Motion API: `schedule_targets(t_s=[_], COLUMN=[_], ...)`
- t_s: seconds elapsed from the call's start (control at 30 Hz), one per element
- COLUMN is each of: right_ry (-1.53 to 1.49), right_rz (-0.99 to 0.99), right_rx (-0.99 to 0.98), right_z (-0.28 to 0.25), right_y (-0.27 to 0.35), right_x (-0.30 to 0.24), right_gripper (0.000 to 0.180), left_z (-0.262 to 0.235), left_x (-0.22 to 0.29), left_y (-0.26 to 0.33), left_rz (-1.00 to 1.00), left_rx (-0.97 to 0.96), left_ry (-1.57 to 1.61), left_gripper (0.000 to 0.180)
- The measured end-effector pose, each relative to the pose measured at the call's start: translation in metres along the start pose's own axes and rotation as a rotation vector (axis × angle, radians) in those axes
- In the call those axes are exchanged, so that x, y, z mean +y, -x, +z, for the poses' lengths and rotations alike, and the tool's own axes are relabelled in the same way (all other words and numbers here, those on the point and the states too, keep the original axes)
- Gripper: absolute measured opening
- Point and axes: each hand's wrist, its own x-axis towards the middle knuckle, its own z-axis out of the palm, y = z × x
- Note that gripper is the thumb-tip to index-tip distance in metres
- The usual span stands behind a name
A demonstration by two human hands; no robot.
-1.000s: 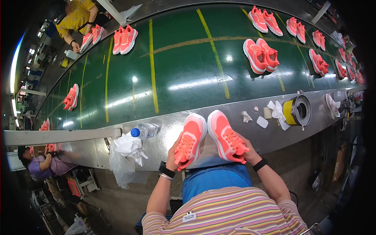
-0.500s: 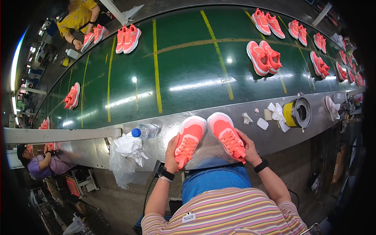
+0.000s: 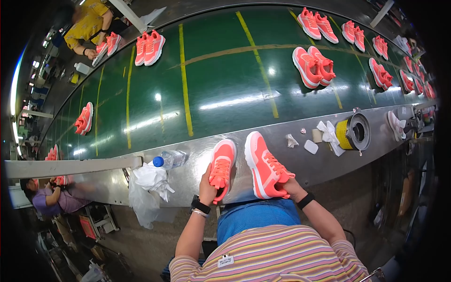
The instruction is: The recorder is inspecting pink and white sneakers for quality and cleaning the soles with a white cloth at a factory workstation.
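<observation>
A coral sneaker [image 3: 221, 162] with coral laces is gripped near its heel by my left hand [image 3: 206, 184]. My right hand [image 3: 294, 189] holds the matching coral sneaker [image 3: 264, 165], its fingers partly hidden behind the heel and collar. This right shoe is turned so the white side of its sole shows toward the left. Both shoes are over the metal ledge, toes pointing away from me, with a gap between them. Whether their soles touch the ledge I cannot tell.
Beyond the metal ledge [image 3: 197, 183] runs a green conveyor belt [image 3: 221, 70] bearing several coral sneakers. On the ledge lie a clear bottle [image 3: 173, 159] with a blue cap, white plastic [image 3: 152, 181], a yellow tin [image 3: 345, 135] and wipes [image 3: 329, 132]. A co-worker [image 3: 91, 26] handles shoes across the belt.
The right sneaker has turned, bringing its sole edge into sight, and my right hand has moved back toward its heel. The left sneaker has rolled slightly and stands more upright in view.
</observation>
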Motion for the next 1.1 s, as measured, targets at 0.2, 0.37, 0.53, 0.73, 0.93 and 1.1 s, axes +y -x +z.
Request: schedule_targets(t_s=[0.2, 0.37, 0.53, 0.73, 0.93, 1.1], right_ry=[0.057, 0.119, 0.822, 1.248, 1.471, 1.457], right_rz=[0.105, -0.078, -0.396, -0.338, -0.439, -0.397], right_rx=[0.038, -0.013, 0.265, 0.357, 0.350, 0.342], right_z=[-0.006, 0.011, 0.000, 0.022, 0.029, 0.025], right_y=[0.005, -0.001, -0.009, 0.001, 0.007, 0.007], right_x=[-0.002, -0.019, -0.002, -0.021, -0.034, -0.028], right_gripper=[0.042, 0.049, 0.057, 0.064, 0.070, 0.077], left_z=[-0.006, 0.003, 0.018, 0.036, 0.036, 0.042], left_x=[0.002, 0.002, 0.022, 0.039, 0.061, 0.053], left_y=[0.000, 0.004, 0.006, 0.022, 0.024, 0.019], left_rz=[-0.191, -0.080, 0.085, 0.032, 0.188, 0.093], left_rx=[-0.059, -0.023, 0.035, 0.097, 0.194, 0.105], left_ry=[0.253, 0.060, -0.270, -0.438, -0.744, -0.814], left_gripper=[0.067, 0.068, 0.071, 0.076, 0.072, 0.075])
